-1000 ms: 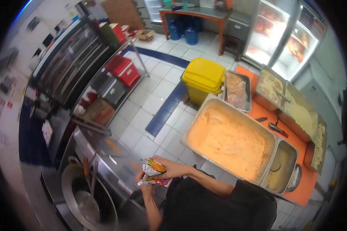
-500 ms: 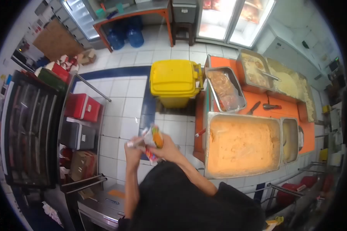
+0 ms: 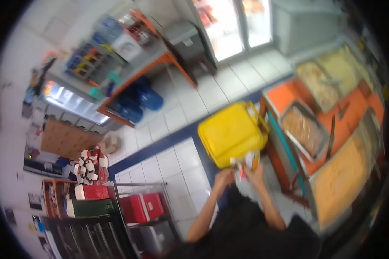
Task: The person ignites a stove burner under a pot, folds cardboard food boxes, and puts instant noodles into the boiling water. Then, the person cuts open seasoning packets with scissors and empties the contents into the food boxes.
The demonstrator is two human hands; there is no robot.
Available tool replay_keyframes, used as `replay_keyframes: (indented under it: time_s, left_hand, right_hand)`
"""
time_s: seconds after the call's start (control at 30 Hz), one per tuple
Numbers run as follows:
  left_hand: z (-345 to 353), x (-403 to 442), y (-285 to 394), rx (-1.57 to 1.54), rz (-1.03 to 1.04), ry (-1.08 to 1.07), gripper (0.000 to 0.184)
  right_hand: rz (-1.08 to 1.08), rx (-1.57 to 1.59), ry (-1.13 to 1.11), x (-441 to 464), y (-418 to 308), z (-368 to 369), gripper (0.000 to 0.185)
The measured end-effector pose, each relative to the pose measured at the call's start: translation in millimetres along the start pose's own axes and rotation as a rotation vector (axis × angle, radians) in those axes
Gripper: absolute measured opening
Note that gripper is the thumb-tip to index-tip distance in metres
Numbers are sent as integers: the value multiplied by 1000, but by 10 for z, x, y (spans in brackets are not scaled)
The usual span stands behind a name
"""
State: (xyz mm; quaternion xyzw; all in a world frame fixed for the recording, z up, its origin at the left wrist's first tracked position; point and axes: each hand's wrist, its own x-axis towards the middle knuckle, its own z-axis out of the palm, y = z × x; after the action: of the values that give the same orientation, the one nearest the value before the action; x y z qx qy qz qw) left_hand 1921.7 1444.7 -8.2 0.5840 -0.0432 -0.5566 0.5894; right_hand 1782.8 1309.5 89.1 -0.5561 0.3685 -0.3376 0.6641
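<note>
Both of my hands grip a small, colourful plastic packet (image 3: 241,172) in front of my body. It is white with red and yellow-orange parts, and motion blur hides its print. My left hand (image 3: 223,178) is closed at the packet's left edge. On the other side, my right hand (image 3: 256,175) wraps round it, with the yellow-orange part showing by the fingers. Just beyond the hands is a yellow lidded bin (image 3: 231,133), its lid down. I cannot tell whether the packet touches it.
To the right, an orange table (image 3: 285,96) bears a tray of meat (image 3: 304,131), a large tray with orange batter (image 3: 343,177) and a tray of pale coating (image 3: 319,84). At lower left stands a rack with a red cooler (image 3: 142,207). Blue water jugs (image 3: 149,99) sit under a bench.
My view has turned left and tilted up, blurring the picture. My hands, still on the packet, now appear right up against the yellow bin in view.
</note>
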Motion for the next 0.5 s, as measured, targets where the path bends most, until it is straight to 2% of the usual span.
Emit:
replay_keyframes:
  time_s: [0.03,0.07,0.1,0.13,0.17,0.2,0.27,0.37,0.43,0.5]
  left_hand:
    - [-223,367,26,8,-77,21,29]
    - [-505,647,-30,98,-148,31,27]
    - [-687,749,33,20,-176,90,21]
    - [-1131,1160,-190,-62,-299,77,20]
    - [-1383,1304,-223,154,-282,128,21]
    - [-1460,1345,-129,398,-302,158,32]
    - [-1792,1681,-142,438,-313,211,35]
    - [-1867,2279,78,652,-269,276,54]
    - [-1937,2852,-99,503,-171,182,63]
    - [-1513,2740,633,355,-399,177,64]
  right_hand:
    - [-40,7,127,117,-24,181,17]
    - [7,-10,146,232,37,235,18]
    - [1,-43,229,281,105,332,19]
    - [-41,-83,319,401,118,424,19]
    - [-11,-136,357,421,107,520,19]
    - [19,-127,420,459,-26,523,20]
    - [33,-156,512,556,-71,547,21]
    - [97,-287,677,452,-6,704,26]
    - [111,-333,771,449,154,693,28]
    - [182,-161,994,241,295,821,27]
